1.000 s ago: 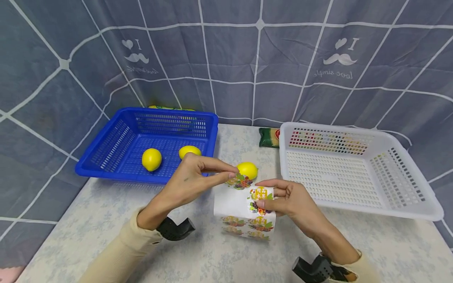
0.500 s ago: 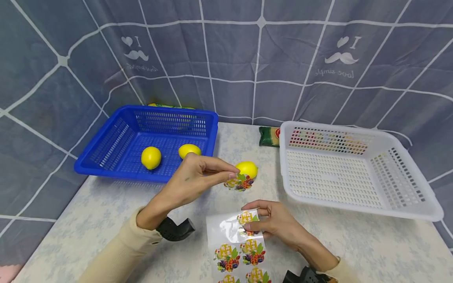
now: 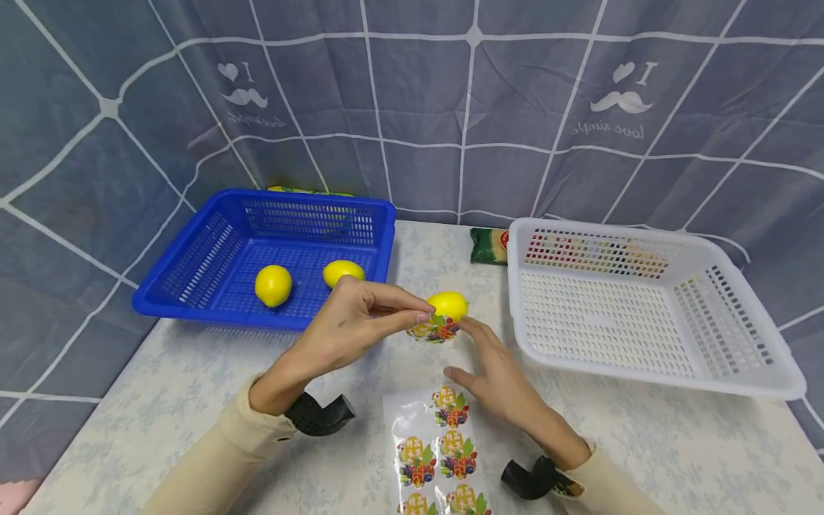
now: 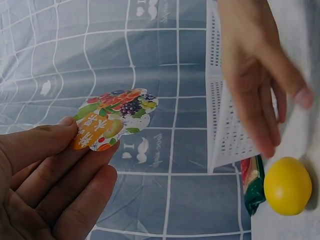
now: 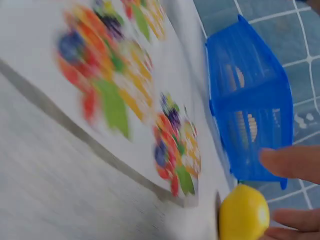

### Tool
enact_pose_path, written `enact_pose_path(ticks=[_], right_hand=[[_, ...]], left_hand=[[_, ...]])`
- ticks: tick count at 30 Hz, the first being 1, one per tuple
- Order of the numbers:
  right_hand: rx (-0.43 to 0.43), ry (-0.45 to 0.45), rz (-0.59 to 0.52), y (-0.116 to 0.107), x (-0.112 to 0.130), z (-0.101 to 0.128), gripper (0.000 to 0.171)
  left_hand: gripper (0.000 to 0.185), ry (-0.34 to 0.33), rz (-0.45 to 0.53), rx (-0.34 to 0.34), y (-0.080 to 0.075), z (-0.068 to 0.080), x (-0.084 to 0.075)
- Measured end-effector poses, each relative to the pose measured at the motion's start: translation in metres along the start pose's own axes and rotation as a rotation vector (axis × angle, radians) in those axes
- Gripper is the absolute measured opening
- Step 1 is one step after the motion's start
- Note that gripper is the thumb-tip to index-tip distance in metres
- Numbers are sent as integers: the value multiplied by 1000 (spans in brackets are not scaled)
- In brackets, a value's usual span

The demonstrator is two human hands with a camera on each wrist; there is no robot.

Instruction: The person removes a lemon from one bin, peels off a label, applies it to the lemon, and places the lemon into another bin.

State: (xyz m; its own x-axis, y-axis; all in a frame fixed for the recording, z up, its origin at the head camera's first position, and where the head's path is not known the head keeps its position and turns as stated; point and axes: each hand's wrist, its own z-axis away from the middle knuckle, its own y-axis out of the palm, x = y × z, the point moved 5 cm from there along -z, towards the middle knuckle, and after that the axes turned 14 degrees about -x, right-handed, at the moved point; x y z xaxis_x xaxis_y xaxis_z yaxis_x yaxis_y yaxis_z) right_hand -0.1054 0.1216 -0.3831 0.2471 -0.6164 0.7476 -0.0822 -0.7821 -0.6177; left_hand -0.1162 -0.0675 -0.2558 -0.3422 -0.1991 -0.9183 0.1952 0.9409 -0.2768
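My left hand (image 3: pixel 360 318) pinches a round fruit sticker (image 3: pixel 435 330) by its edge, just in front of a yellow lemon (image 3: pixel 448 305) on the table; the left wrist view shows the sticker (image 4: pixel 114 118) held between thumb and fingers. My right hand (image 3: pixel 492 365) is open, fingers stretched toward the lemon (image 4: pixel 287 185) and close to it, holding nothing. The sticker sheet (image 3: pixel 436 447) lies flat on the table below my right hand, with several fruit stickers on it. Two more lemons (image 3: pixel 273 285) (image 3: pixel 343 272) sit in the blue basket (image 3: pixel 212 265).
A white basket (image 3: pixel 727 350) stands at the right with nothing in it. A green packet (image 3: pixel 487 245) lies between the baskets at the back. A grey checked cloth hangs behind the table.
My right hand laid the sticker sheet down on the table, let go of it and reached up toward the lemon. The left hand kept the peeled sticker nearly still.
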Motion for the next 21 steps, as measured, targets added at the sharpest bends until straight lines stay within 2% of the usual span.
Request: enact_pose_path(ticks=[6,11,17,21], right_hand=[[-50,35,20,8,-10,-33,92],[-50,23,17,19,-18,-56,96],[1,14,-4,26,-21,-66,92],[-10,-7,4,25,-21,-71,95]], left_hand=[[13,-13,32,20,2,0,1],[13,-10,31,16,2,-1,3],[13,-8,29,20,2,-1,3],[13,-13,14,16,2,-2,4]])
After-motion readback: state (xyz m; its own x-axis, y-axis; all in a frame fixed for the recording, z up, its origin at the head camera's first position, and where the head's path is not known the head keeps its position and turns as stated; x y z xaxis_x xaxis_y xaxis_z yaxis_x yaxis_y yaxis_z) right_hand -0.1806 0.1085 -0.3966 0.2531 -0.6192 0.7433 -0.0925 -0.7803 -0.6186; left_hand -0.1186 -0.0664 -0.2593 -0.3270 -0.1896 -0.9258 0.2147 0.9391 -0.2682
